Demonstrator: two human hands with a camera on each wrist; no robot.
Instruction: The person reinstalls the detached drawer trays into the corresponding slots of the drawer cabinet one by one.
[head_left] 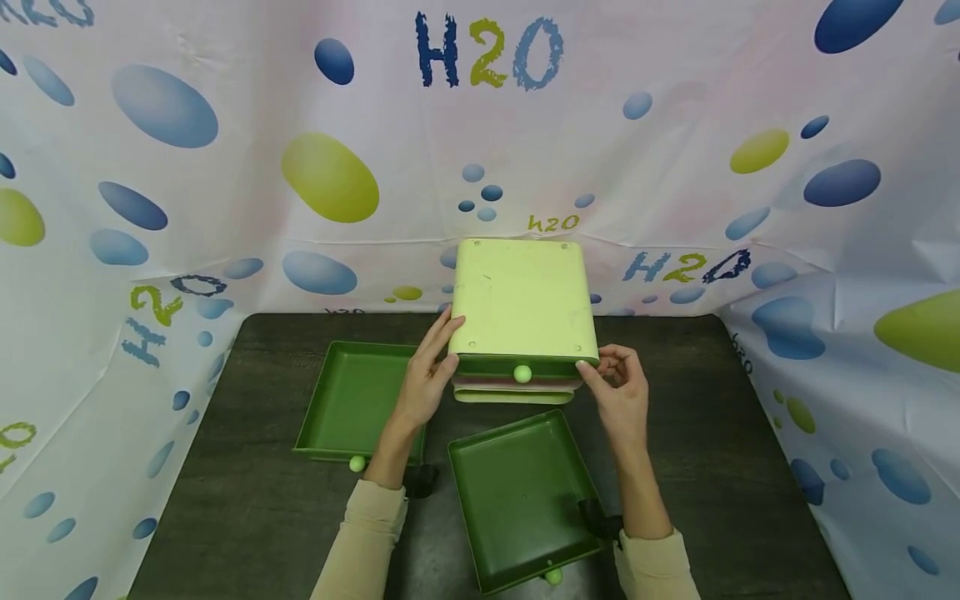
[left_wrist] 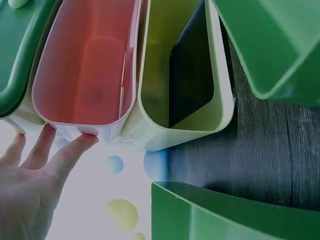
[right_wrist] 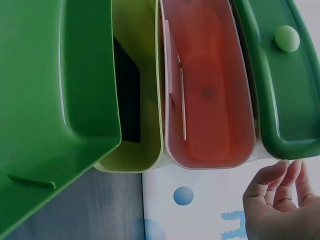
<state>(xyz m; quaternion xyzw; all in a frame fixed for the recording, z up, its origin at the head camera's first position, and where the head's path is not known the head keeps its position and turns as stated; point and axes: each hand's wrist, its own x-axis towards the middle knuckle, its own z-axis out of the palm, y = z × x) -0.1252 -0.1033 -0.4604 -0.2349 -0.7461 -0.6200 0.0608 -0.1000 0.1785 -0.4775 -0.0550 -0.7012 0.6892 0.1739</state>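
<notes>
A stack of three box-shaped shells stands at the back of the dark table. Its top shell (head_left: 522, 300) is pale yellow-green and holds a green drawer (left_wrist: 14, 50) with a round light-green knob (head_left: 522, 374). Below it, the pink shell (right_wrist: 215, 100) and the lower yellow-green shell (left_wrist: 187, 131) are open-fronted. My left hand (head_left: 426, 379) touches the stack's left side, thumb near the front corner, fairly straight fingers at the shells' edge. My right hand (head_left: 622, 396) has its thumb at the top drawer's right front corner, with bent fingers beside it.
One loose green drawer (head_left: 352, 400) lies left of the stack, partly behind my left forearm. Another green drawer (head_left: 517, 500) lies askew in front, between my forearms. A patterned white sheet (head_left: 637, 183) rises behind and beside the dark table (head_left: 720, 467).
</notes>
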